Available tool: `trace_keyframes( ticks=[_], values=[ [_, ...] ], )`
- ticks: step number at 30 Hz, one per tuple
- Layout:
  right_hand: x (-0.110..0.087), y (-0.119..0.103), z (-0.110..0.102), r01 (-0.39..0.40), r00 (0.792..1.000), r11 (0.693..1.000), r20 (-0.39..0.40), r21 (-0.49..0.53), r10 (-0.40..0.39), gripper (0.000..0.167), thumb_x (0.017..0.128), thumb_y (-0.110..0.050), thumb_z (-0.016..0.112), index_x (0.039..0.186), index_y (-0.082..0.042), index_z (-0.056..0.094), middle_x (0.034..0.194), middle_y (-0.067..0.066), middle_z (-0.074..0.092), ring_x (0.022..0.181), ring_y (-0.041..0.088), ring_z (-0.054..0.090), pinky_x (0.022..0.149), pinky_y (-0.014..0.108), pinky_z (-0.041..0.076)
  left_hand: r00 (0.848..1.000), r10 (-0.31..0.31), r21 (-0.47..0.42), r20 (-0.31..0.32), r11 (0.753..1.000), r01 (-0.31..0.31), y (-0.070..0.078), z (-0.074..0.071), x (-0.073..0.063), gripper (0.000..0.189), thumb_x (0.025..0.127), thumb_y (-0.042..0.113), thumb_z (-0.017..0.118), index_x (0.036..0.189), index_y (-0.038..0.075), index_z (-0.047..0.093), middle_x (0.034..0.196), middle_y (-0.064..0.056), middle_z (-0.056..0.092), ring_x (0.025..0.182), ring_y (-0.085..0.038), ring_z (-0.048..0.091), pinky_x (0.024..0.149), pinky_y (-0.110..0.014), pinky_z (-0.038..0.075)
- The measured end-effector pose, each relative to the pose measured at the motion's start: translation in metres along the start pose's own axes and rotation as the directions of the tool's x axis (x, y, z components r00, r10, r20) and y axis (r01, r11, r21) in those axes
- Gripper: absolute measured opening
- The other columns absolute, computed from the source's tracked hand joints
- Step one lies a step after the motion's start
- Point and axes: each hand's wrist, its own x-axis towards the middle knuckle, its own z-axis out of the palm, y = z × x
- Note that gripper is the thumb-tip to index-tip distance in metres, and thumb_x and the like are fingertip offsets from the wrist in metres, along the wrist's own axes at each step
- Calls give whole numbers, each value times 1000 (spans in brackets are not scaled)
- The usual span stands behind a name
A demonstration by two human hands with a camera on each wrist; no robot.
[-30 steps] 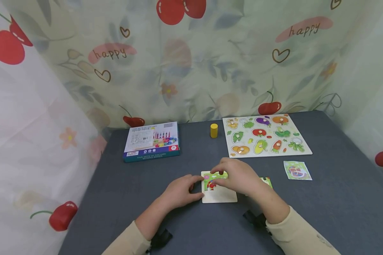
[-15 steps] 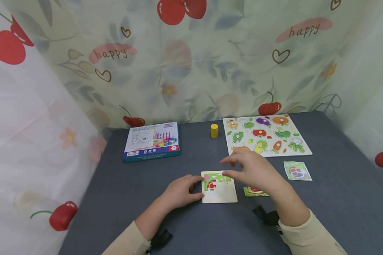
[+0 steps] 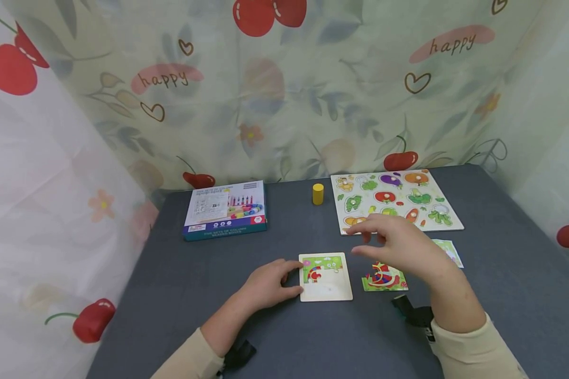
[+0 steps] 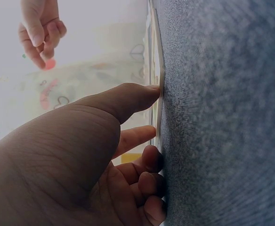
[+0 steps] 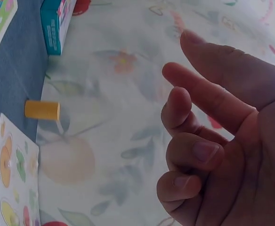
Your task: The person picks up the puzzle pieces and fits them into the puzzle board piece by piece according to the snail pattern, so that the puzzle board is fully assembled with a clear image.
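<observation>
A small square jigsaw tray lies on the table, with picture pieces filling its top strip and part of its left side. My left hand touches the tray's left edge with thumb and index fingertip; in the left wrist view its other fingers curl loosely beside the table cloth. To the tray's right lies a group of jigsaw pieces with a red and green picture, partly overlapped by my right hand. That hand hovers with thumb and fingers apart, and the right wrist view shows nothing between them.
A vegetable peg puzzle board lies at the back right, a yellow cylinder standing beside it. At the back left is a flat boxed toy set. A small picture card is partly hidden behind my right hand.
My right hand has moved from over the tray to the right, above the loose pieces, uncovering the tray's picture. My left hand stays at the tray's edge.
</observation>
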Motion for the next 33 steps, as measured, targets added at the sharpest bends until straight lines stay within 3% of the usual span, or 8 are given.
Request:
trace_keyframes(
  ticks=[6, 15, 25, 33],
  values=[
    [-5, 11, -10, -54, 997, 997, 53, 56, 51, 34, 88, -26, 84, 118, -15, 75, 88, -6, 57, 67, 17, 51, 61, 31, 44, 1000, -2, 2, 3, 1000, 2, 0, 0, -1, 58, 91, 47, 75, 143, 27, 62, 78, 5, 49, 65, -12, 46, 57, -29, 33],
    [-6, 34, -21, -154, 977, 979, 166, 132, 132, 39, 88, -29, 83, 121, -11, 72, 88, 0, 57, 65, 19, 51, 58, 31, 44, 1000, -4, -3, 6, 1000, 4, 2, -2, -2, 58, 91, 47, 75, 144, 26, 61, 79, 4, 50, 67, -12, 47, 59, -29, 34],
    [-2, 62, -20, -206, 956, 961, 245, 186, 158, 37, 88, -24, 83, 117, -5, 69, 82, 4, 55, 62, 18, 47, 58, 31, 42, 1000, -8, -6, 10, 1000, 8, 2, -2, -1, 58, 91, 47, 75, 144, 26, 61, 79, 4, 50, 67, -12, 46, 59, -29, 34],
    [5, 101, 1, -337, 905, 899, 360, 281, 226, 35, 91, -15, 78, 117, 4, 64, 76, 5, 53, 66, 18, 47, 64, 31, 41, 1000, -6, -9, 8, 1000, 6, 1, -1, -1, 58, 91, 47, 75, 144, 26, 61, 79, 4, 50, 67, -12, 46, 59, -29, 34]
  ],
)
